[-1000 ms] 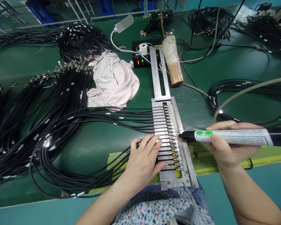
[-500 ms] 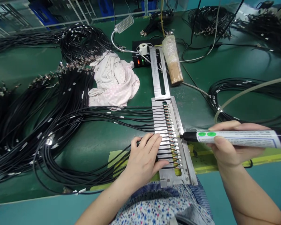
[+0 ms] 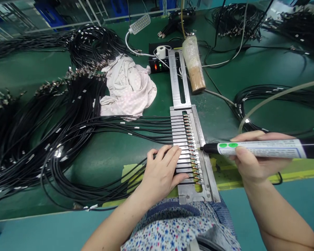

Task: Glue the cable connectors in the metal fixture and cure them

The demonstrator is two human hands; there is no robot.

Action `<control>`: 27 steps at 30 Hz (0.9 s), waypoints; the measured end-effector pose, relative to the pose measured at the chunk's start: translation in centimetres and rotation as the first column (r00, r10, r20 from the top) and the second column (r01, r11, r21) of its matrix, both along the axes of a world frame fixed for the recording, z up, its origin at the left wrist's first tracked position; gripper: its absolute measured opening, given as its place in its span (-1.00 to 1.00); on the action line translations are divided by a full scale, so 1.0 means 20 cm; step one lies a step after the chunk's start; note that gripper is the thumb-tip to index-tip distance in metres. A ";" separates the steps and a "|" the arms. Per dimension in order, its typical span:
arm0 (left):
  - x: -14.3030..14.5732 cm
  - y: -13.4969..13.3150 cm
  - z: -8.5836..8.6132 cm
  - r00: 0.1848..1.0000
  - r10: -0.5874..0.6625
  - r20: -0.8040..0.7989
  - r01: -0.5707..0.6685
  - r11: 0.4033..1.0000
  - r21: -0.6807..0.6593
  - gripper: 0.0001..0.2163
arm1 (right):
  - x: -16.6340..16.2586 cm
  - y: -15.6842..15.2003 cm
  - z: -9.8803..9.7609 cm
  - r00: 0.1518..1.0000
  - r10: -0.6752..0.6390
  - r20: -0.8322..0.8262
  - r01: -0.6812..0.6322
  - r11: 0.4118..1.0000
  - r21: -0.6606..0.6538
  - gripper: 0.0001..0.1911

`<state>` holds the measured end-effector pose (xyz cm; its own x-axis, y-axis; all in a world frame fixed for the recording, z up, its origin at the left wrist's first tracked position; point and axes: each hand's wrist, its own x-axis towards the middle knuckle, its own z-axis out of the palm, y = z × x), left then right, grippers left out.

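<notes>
My left hand [image 3: 161, 169] lies spread over the black cables [image 3: 136, 176] on the lower half of a slotted metal fixture [image 3: 176, 123]. Its fingertips rest on the plate, with the thumb apart. The cables sit side by side in the slots, and their small metal connectors [image 3: 191, 143] line up over the fixture's long opening. In my right hand [image 3: 253, 162] is a thick pen-shaped tool [image 3: 261, 148] with a white labelled barrel, green stickers and a black nose. Its tip is at the connector row, close to the fixture's right-hand rail; exact contact cannot be made out.
Bundles of black cables [image 3: 75, 101] cover the left of the green table [image 3: 217, 104]. A crumpled pale cloth [image 3: 129, 87], lamp [image 3: 140, 24], black control box [image 3: 157, 66] and plastic-wrapped cylinder [image 3: 195, 68] stand farther back. A clear hose [image 3: 285, 96] crosses at right.
The whole view has shifted slightly. The pen-shaped tool's tip has moved a little along the connector row, away from me. My left hand keeps its place on the cables.
</notes>
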<state>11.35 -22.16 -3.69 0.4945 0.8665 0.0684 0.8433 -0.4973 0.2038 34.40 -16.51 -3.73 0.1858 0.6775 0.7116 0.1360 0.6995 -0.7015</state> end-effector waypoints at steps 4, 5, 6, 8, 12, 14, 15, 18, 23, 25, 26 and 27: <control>0.00 0.00 0.00 1.000 0.000 0.005 0.000 1.000 0.016 -0.46 | 0.00 0.00 0.00 1.000 0.014 -0.003 -0.014 1.000 -0.006 -0.49; 0.00 0.00 0.00 1.000 -0.001 0.007 0.001 1.000 0.017 -0.46 | 0.00 0.00 0.00 1.000 0.018 -0.004 -0.018 1.000 -0.009 -0.49; 0.00 0.00 0.00 1.000 -0.001 0.008 0.001 1.000 0.017 -0.46 | 0.00 0.00 0.00 1.000 0.022 -0.005 -0.022 1.000 -0.009 -0.49; 0.00 0.00 -0.01 1.000 -0.002 0.009 0.002 1.000 0.015 -0.46 | 0.00 -0.01 0.00 1.000 0.028 -0.004 -0.028 1.000 -0.004 -0.49; 0.00 0.00 -0.01 1.000 -0.003 0.008 0.003 1.000 0.022 -0.47 | 0.00 -0.01 0.00 1.000 0.031 -0.001 -0.031 1.000 0.002 -0.49; 0.00 0.00 0.00 1.000 -0.003 0.006 0.003 1.000 0.026 -0.47 | 0.00 -0.01 0.00 1.000 0.025 0.000 -0.025 1.000 -0.002 -0.49; 0.00 0.00 0.00 1.000 -0.003 0.004 0.003 1.000 0.026 -0.47 | 0.00 -0.01 0.00 1.000 0.017 0.003 -0.017 1.000 -0.002 -0.50; 0.00 0.00 0.00 1.000 -0.003 0.004 0.003 1.000 0.021 -0.48 | 0.00 -0.01 0.00 1.000 -0.023 0.013 0.023 1.000 -0.001 -0.53; 0.00 0.00 0.00 1.000 0.000 0.003 0.000 1.000 0.012 -0.48 | 0.00 -0.01 0.01 0.998 -0.059 0.029 0.060 0.998 -0.019 -0.55; 0.00 0.00 0.00 1.000 -0.001 0.002 0.001 1.000 0.009 -0.48 | 0.00 -0.01 0.01 0.998 -0.062 0.031 0.063 0.998 -0.030 -0.55; 0.00 0.00 0.00 1.000 -0.001 0.001 0.001 1.000 0.006 -0.48 | 0.00 -0.02 0.01 0.998 -0.064 0.029 0.065 0.997 -0.036 -0.56; 0.00 0.00 0.00 1.000 -0.001 0.000 0.001 1.000 0.003 -0.48 | 0.00 -0.02 0.01 0.998 -0.065 0.027 0.066 0.997 -0.039 -0.56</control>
